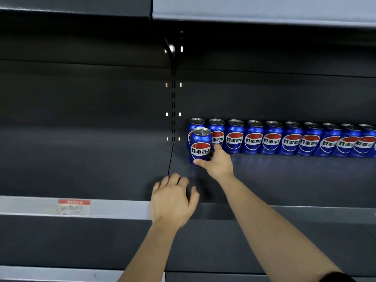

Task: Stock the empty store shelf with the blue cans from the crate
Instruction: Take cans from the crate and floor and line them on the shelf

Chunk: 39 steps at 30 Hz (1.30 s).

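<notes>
Ten or so blue cans form a row (272,137) along the back of the shelf (284,180), upright and side by side, labels facing us, running from near the slotted upright (173,110) out past the right edge of view; the exact count at that edge cannot be told. One more can (200,146) stands in front of the row's left end, upright, partly covering the first can behind it. Our right hand (218,162) grips this front can: the thumb lies across its lower front and the fingers wrap round its right side and back, so the fingers are closed on the can. Whether its base rests on the shelf or sits slightly above it cannot be told. Our left hand (173,200) hovers lower and to the left, over the front of the shelf, palm down, fingers loosely curled and holding nothing; it is near the can but clear of it. Both forearms reach in from the bottom of the view. A grey price strip (122,208) runs along the shelf's front edge on the left, carrying a tag (74,207) with a red top band; its print is too blurred to read. Left of the upright, the shelf bay is dark. Another shelf (264,11) sits overhead. No crate appears in this view.
</notes>
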Available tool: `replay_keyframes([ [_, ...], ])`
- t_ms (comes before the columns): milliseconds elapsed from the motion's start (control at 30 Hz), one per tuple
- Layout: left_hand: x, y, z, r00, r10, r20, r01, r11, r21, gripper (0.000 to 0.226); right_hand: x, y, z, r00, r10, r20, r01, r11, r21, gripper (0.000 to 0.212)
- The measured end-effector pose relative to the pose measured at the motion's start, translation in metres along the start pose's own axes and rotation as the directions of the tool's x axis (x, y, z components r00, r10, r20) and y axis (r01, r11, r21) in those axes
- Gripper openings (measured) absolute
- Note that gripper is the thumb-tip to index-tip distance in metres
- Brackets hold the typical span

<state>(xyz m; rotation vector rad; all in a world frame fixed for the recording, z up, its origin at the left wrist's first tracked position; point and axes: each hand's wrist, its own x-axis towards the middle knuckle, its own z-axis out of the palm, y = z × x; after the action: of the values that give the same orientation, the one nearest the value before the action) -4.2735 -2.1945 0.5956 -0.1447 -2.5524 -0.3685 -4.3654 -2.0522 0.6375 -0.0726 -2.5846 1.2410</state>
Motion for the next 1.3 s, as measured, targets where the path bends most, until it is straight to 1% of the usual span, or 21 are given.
replay_keyframes([
  [433,0.000,0.002,0.002,0.999,0.000,-0.043,0.001,1.000,0.028,0.038,0.007,0.000,0.008,1.000,-0.024,-0.016,0.020,0.981,-0.190,0.072],
  [700,0.000,0.002,0.001,1.000,-0.007,-0.026,0.007,1.000,0.030,0.039,0.009,0.002,0.007,1.000,-0.011,0.014,0.013,0.985,-0.175,0.075],
  [767,0.000,0.002,0.001,1.000,-0.004,-0.024,0.005,1.000,0.028,0.039,0.007,0.004,0.006,0.999,0.001,0.038,0.004,0.991,-0.136,0.075],
  [933,0.000,0.003,-0.003,1.000,-0.002,-0.010,0.003,1.000,0.017,0.041,-0.009,0.009,-0.008,0.992,0.039,0.122,-0.045,0.998,0.049,0.068],
  [1067,-0.001,0.004,-0.007,1.000,0.014,0.019,-0.015,1.000,0.028,0.047,-0.032,0.014,-0.026,0.991,0.012,0.130,-0.013,1.000,0.004,0.059],
  [1133,-0.001,0.005,-0.011,0.996,0.015,0.084,-0.018,0.999,0.034,0.049,-0.045,0.018,-0.038,0.994,0.002,0.112,0.001,1.000,-0.029,0.053],
  [1200,-0.002,0.008,-0.016,0.987,-0.005,0.160,0.001,1.000,0.025,0.040,-0.059,0.023,-0.050,0.996,-0.023,0.083,0.028,0.998,-0.052,0.045],
  [1233,-0.005,0.011,-0.019,0.985,-0.023,0.168,0.022,1.000,0.003,0.036,-0.067,0.026,-0.057,0.997,-0.045,0.067,0.049,0.997,-0.058,0.038],
  [1300,-0.015,0.024,-0.027,0.990,-0.039,0.132,0.044,0.998,-0.034,0.032,-0.082,0.032,-0.072,0.997,-0.077,0.030,0.079,0.996,-0.050,0.025],
])
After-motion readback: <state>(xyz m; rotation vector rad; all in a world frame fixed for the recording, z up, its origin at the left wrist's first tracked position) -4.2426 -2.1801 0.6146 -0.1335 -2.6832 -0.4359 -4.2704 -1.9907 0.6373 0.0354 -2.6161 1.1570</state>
